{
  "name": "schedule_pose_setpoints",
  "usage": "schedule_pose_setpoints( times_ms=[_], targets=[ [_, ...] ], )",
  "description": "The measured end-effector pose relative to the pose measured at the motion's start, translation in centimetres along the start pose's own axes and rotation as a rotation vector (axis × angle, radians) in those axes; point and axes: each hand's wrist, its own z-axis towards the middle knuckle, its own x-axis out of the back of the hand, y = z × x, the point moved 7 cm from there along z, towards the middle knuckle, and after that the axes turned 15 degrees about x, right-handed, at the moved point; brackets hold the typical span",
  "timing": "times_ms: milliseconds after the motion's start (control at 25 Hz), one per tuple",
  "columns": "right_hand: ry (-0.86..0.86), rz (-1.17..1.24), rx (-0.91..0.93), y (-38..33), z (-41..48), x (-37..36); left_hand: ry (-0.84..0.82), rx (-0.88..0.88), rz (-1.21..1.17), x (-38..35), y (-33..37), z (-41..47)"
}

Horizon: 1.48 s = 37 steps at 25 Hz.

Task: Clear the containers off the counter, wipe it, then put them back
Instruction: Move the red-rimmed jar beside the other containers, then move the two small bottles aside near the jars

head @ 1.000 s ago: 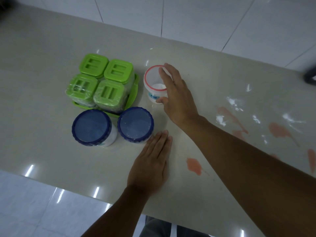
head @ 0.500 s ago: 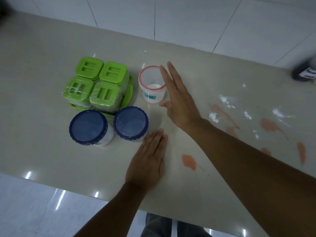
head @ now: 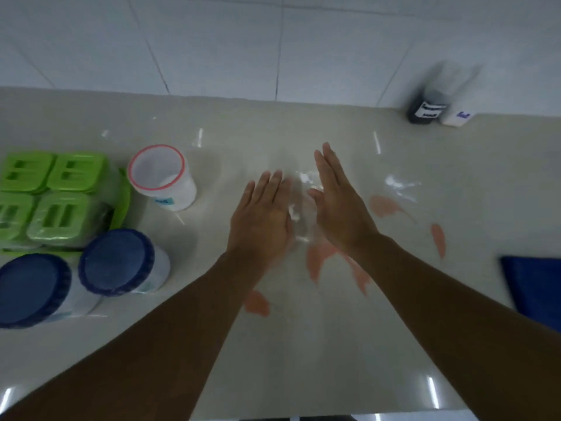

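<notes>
Containers pushed aside, hands now over the stains

A moment ago our right hand [head: 340, 205] was against the red-rimmed tub [head: 164, 177] and our left hand [head: 261, 220] lay flat by the blue-lidded jars [head: 117, 261]; now both hover empty over the counter [head: 303, 344], fingers extended and together, palms turned towards each other, near the pink smears [head: 318, 259]. The tub, the jars and the green-lidded set [head: 57, 199] stand grouped at the left. We judge the clearing done here; wiping comes next, possibly with the blue thing [head: 537, 287] at the right.
</notes>
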Motion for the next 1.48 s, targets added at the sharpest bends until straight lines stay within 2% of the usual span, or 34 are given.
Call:
schedule_pose_setpoints(
  times_ms=[120, 440, 640, 760, 960, 1200, 1280, 1480],
  targets=[
    [0.038, -0.027, -0.064, 4.4, -1.6, 2.6, -0.086, -0.039, 0.034, -0.9, 4.6, 3.5],
    [0.099, -0.077, -0.237, 16.3, -2.9, 8.6, -0.066, -0.131, 0.045, -3.0, 17.2, 11.6],
    [0.191, -0.061, -0.339, 22.8, -1.6, 12.0, -0.048, -0.14, -0.094, -3.6, 23.8, 16.6],
    [0.272, -0.029, -0.421, 26.4, -0.7, 14.0, -0.031, -0.085, -0.24, -4.2, 26.9, 19.6],
    [0.457, 0.063, -0.548, 31.3, 1.2, 16.6, -0.006, 0.044, -0.467, -5.4, 29.4, 24.1],
    [0.65, 0.235, -0.653, 35.4, 3.1, 16.2, -0.005, 0.136, -0.589, -6.9, 30.4, 26.3],
    [0.685, 0.298, -0.659, 35.8, 3.1, 16.0, -0.005, 0.145, -0.622, -7.1, 30.4, 26.5],
    [0.79, 0.249, -0.586, 35.7, 2.4, 16.2, -0.013, 0.075, -0.723, -6.4, 30.0, 25.6]
  ],
)
